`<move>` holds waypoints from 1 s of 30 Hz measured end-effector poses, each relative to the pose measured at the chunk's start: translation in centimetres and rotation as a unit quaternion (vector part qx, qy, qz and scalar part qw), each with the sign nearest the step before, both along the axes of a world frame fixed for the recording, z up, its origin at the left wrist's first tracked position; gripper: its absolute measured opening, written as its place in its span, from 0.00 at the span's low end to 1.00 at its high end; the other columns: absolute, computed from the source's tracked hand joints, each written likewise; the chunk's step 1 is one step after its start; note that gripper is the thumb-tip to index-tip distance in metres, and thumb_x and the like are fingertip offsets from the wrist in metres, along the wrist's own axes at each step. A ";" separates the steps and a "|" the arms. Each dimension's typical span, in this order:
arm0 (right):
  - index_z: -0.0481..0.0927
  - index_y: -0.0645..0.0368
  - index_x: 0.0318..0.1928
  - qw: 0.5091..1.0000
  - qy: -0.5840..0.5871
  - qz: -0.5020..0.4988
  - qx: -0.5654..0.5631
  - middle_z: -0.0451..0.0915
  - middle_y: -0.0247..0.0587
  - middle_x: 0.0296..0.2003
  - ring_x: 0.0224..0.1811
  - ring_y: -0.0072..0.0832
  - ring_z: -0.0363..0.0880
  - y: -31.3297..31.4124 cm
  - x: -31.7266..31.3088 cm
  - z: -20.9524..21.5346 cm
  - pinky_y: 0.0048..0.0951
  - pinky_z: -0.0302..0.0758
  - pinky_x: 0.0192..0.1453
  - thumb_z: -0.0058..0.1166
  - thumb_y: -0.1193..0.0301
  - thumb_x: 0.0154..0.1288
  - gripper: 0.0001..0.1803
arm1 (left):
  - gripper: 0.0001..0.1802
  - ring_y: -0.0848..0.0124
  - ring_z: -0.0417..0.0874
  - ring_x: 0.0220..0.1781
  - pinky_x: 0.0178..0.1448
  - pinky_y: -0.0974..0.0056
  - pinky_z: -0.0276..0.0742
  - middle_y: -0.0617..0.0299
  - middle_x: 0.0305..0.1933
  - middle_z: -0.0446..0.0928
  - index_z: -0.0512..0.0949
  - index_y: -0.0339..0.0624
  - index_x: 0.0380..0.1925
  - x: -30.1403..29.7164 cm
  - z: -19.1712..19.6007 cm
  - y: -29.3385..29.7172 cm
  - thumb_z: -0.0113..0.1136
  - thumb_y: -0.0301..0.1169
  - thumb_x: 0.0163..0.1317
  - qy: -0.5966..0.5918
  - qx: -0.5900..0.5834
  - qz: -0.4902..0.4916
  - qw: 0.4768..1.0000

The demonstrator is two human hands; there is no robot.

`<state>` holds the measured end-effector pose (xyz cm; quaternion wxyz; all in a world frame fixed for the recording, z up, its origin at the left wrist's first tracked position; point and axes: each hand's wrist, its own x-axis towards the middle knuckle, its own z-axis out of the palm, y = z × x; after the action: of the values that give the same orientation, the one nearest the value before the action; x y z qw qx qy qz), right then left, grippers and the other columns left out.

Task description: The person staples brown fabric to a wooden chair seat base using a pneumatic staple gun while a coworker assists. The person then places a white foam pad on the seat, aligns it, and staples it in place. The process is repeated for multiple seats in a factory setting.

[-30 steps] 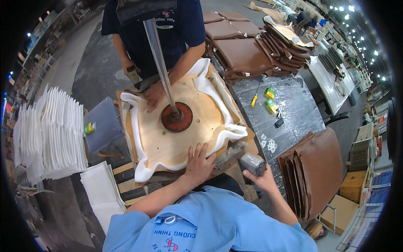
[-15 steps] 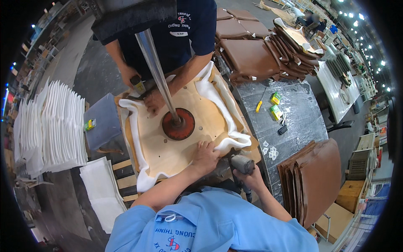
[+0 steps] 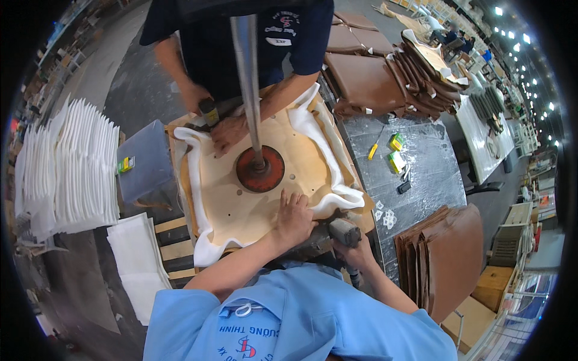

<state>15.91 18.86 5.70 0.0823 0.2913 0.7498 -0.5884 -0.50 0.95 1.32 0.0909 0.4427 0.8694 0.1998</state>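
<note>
A pale plywood seat panel (image 3: 265, 213) lies underside up, with white padding (image 3: 337, 203) and a brown cover edge folded around its rim. A round red press pad (image 3: 274, 174) on a metal rod bears down on its middle. My left hand (image 3: 293, 221) lies on the near edge of the panel, fingers stretched and slightly apart. Close to the near right corner, my right hand (image 3: 361, 254) grips a staple gun (image 3: 345, 231) with a hose below it. Across the panel, a co-worker's hand (image 3: 229, 133) presses the far left edge; their other hand holds a second staple gun (image 3: 208, 112).
Brown upholstered seats (image 3: 370, 84) are stacked at the far right, above a dark plastic-covered table (image 3: 421, 174) with a yellow cutter (image 3: 372, 151) and small green-yellow boxes. Brown cover sheets (image 3: 448, 259) stand at the near right. White padding sheets (image 3: 75, 174) are piled at left.
The view has shifted slightly. My left hand's fingers have straightened and spread on the panel. My right hand with the staple gun stays beside the near right corner.
</note>
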 end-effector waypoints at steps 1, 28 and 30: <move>0.74 0.59 0.77 1.000 0.001 0.000 -0.001 0.89 0.43 0.50 0.34 0.23 0.86 -0.2 0.0 0.0 0.31 0.84 0.36 0.72 0.76 0.70 0.37 | 0.16 0.51 0.73 0.70 0.86 0.27 0.55 0.54 0.56 0.77 0.92 0.44 0.43 0.1 0.1 -0.2 0.77 0.42 0.62 0.012 -0.006 -0.003 1.000; 0.84 0.64 0.57 0.981 -0.151 0.117 0.015 0.85 0.36 0.37 0.22 0.25 0.81 0.4 -11.1 2.8 0.31 0.78 0.24 0.73 0.70 0.74 0.18 | 0.14 0.50 0.72 0.70 0.91 0.37 0.54 0.51 0.56 0.76 0.93 0.41 0.37 -1.5 -3.5 -1.3 0.74 0.41 0.65 -0.067 0.135 0.096 0.984; 0.85 0.64 0.55 0.978 -0.164 0.121 0.051 0.86 0.36 0.36 0.21 0.25 0.81 -0.1 -11.7 3.3 0.31 0.77 0.24 0.73 0.70 0.73 0.16 | 0.14 0.50 0.73 0.69 0.90 0.36 0.55 0.51 0.56 0.76 0.92 0.39 0.36 -1.8 -3.1 -1.5 0.75 0.40 0.64 -0.068 0.135 0.093 0.984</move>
<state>4.21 18.81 8.97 0.2596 0.2950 0.7847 -0.4794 -2.34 -0.53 -1.77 0.0697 0.3533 0.8636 0.3527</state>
